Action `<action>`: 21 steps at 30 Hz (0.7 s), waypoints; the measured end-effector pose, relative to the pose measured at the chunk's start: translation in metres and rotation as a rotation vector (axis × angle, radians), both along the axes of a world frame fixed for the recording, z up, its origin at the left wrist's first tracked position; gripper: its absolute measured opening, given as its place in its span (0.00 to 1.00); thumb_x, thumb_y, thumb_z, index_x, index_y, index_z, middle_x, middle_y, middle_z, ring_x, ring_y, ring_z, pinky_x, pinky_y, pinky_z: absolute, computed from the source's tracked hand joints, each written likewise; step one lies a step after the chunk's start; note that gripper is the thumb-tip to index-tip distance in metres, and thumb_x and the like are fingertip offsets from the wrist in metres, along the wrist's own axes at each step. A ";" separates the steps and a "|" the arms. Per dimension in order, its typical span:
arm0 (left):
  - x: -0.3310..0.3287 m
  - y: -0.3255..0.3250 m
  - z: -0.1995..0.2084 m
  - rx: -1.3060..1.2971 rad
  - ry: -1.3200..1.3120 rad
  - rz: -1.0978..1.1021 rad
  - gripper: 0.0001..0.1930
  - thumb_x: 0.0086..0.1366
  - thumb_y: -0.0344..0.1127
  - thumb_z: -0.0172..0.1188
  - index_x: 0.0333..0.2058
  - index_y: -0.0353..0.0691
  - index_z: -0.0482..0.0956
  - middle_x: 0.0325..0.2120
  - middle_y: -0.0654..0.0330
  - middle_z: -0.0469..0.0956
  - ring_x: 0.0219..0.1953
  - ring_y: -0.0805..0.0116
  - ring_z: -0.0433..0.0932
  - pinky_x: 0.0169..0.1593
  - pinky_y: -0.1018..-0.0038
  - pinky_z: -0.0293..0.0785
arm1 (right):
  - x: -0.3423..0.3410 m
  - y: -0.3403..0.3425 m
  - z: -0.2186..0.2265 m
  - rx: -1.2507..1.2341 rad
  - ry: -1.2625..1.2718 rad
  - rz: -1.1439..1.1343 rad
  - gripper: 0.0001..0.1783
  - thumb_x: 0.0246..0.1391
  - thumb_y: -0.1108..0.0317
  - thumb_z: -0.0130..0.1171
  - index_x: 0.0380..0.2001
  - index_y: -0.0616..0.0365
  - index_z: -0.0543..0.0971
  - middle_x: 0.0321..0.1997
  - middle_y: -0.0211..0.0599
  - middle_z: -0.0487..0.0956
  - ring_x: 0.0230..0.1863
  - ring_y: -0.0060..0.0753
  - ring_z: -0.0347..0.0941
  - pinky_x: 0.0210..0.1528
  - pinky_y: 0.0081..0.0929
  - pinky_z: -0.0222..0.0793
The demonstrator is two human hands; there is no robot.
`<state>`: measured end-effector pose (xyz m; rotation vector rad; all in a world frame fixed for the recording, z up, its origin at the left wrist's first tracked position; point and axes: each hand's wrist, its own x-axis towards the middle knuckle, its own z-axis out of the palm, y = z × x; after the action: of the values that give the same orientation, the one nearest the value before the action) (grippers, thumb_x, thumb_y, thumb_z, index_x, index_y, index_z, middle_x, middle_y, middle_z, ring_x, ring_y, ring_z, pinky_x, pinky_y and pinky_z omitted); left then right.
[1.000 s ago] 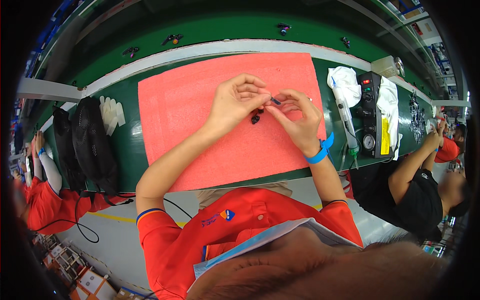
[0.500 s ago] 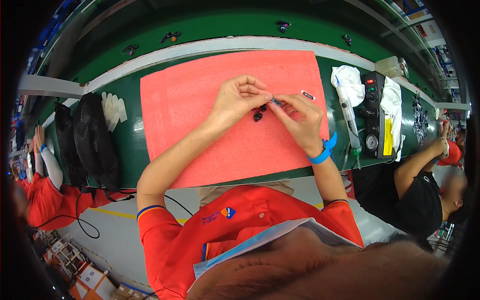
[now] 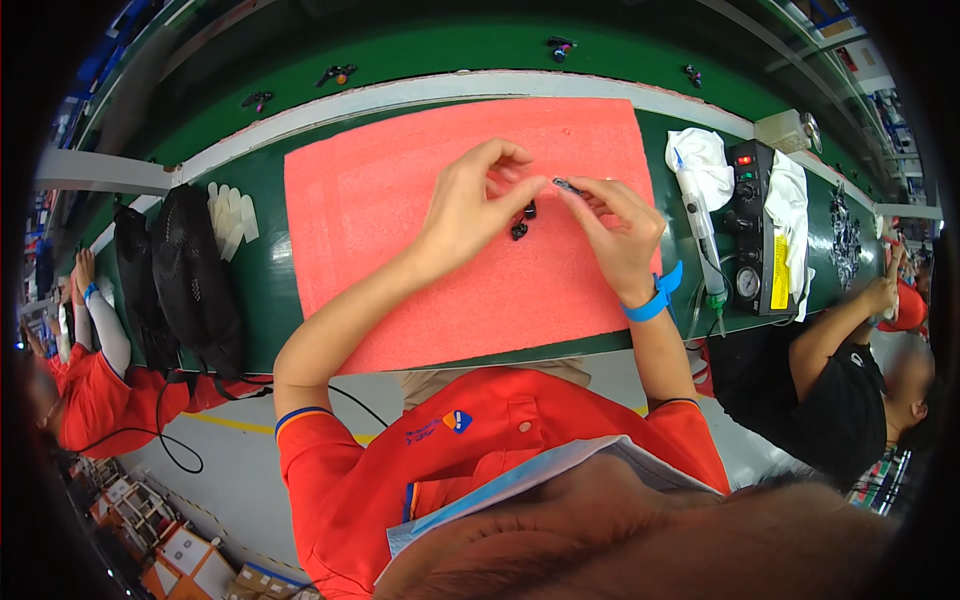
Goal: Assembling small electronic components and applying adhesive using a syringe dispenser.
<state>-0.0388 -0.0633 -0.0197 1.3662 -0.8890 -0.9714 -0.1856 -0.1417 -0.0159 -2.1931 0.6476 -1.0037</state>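
Note:
My right hand [image 3: 628, 228] pinches a small, dark, elongated part [image 3: 568, 187] between thumb and fingertips, above the pink foam mat [image 3: 430, 310]. Just left of it is my left hand [image 3: 475, 200], with thumb and forefinger pressed together and the other fingers curled. Whatever may be between those fingertips is too small to make out. A narrow gap separates the left fingertips from the dark part. Small black pieces [image 3: 519, 231] show below the left thumb; whether they lie on the mat or hang above it, I cannot tell.
To the right stand a black control box [image 3: 748, 220], a white-handled hand tool [image 3: 697, 215] and white cloths [image 3: 787, 190]. At left lie a black bag [image 3: 195, 280] and pale finger covers [image 3: 232, 220]. Small assemblies [image 3: 337, 75] sit on the green surface beyond the rail. People work at both sides.
My hands have moved apart slightly; the right went a little rightward with the dark part, off the left fingertips. A small part seen on the mat's right side is now hidden behind the right hand.

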 end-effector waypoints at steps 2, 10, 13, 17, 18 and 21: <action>-0.009 0.013 0.001 -0.113 -0.705 0.033 0.13 0.44 0.29 0.61 0.29 0.32 0.70 0.28 0.56 0.70 0.32 0.66 0.70 0.33 0.75 0.68 | -0.001 -0.004 0.002 0.030 -0.021 -0.038 0.09 0.35 0.78 0.61 0.26 0.62 0.77 0.25 0.35 0.76 0.22 0.21 0.71 0.22 0.12 0.67; -0.014 0.016 -0.014 -0.042 -0.986 0.017 0.12 0.42 0.30 0.61 0.26 0.32 0.71 0.26 0.53 0.68 0.31 0.57 0.67 0.32 0.68 0.66 | -0.002 -0.004 0.002 0.031 -0.048 -0.019 0.09 0.36 0.78 0.60 0.27 0.62 0.77 0.28 0.36 0.76 0.26 0.22 0.72 0.25 0.15 0.69; -0.002 0.019 -0.010 -0.043 -0.889 -0.048 0.12 0.44 0.29 0.60 0.28 0.31 0.72 0.26 0.54 0.70 0.31 0.60 0.69 0.32 0.71 0.68 | -0.001 -0.002 0.002 0.061 -0.056 -0.001 0.09 0.36 0.78 0.60 0.27 0.61 0.77 0.29 0.37 0.76 0.28 0.23 0.72 0.27 0.16 0.69; 0.012 0.024 -0.004 0.002 -0.489 -0.178 0.13 0.48 0.28 0.58 0.34 0.30 0.72 0.28 0.55 0.74 0.31 0.67 0.73 0.34 0.77 0.70 | -0.002 0.000 0.003 0.048 -0.078 0.050 0.09 0.36 0.79 0.60 0.27 0.62 0.77 0.30 0.38 0.76 0.30 0.25 0.72 0.28 0.16 0.69; 0.014 0.025 -0.004 0.078 -0.191 -0.214 0.13 0.50 0.27 0.57 0.36 0.30 0.72 0.28 0.56 0.74 0.31 0.69 0.73 0.35 0.78 0.70 | -0.002 0.001 0.004 0.025 -0.079 0.069 0.09 0.36 0.79 0.60 0.27 0.62 0.77 0.30 0.38 0.76 0.30 0.26 0.72 0.29 0.16 0.69; 0.018 0.025 -0.006 0.144 0.105 -0.258 0.13 0.52 0.27 0.55 0.38 0.30 0.71 0.28 0.56 0.75 0.32 0.73 0.73 0.36 0.80 0.70 | -0.003 0.002 0.003 -0.011 -0.079 0.107 0.09 0.36 0.79 0.59 0.26 0.62 0.77 0.30 0.38 0.75 0.31 0.27 0.73 0.30 0.17 0.69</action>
<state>-0.0210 -0.0380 -0.0261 1.3276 -0.9454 -1.3143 -0.1882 -0.1402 -0.0128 -2.1620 0.4843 -1.0341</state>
